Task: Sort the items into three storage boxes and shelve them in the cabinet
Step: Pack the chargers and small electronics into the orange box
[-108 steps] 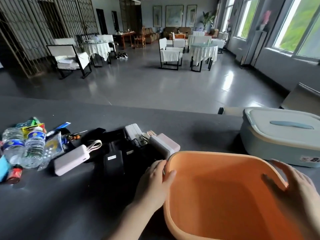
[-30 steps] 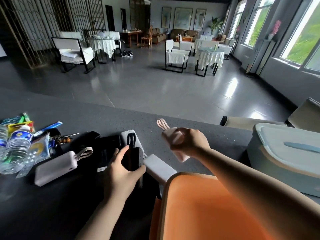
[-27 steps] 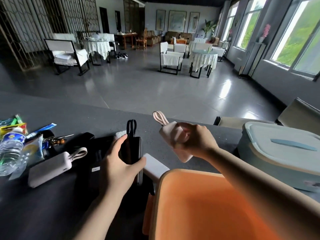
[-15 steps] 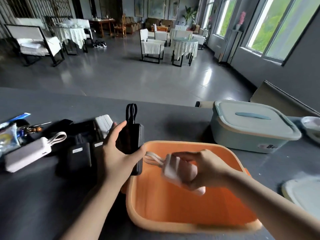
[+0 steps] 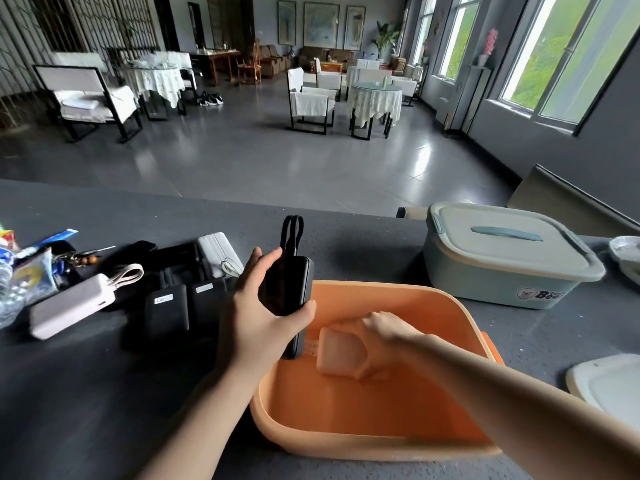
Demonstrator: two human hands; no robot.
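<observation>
An open orange storage box (image 5: 398, 441) sits on the dark table in front of me. My right hand (image 5: 377, 341) is down inside it, holding a pink power bank (image 5: 337, 351) against the bottom. My left hand (image 5: 263, 317) grips a black power bank (image 5: 287, 292) upright at the box's left rim, its black loop pointing up. Left of the box lie more power banks: a pink one with a loop (image 5: 72, 301), two black ones (image 5: 166, 308) and a white one (image 5: 220, 252).
A teal storage box with a closed lid (image 5: 502, 261) stands at the back right. A white lid (image 5: 609, 382) lies at the right edge. Water bottles, snack packets and keys (image 5: 31, 271) are piled at the far left. The table's far edge drops to the hall floor.
My right hand has lowered the pink power bank from above the box down to its bottom. My left hand has kept the black power bank raised at the box's left rim.
</observation>
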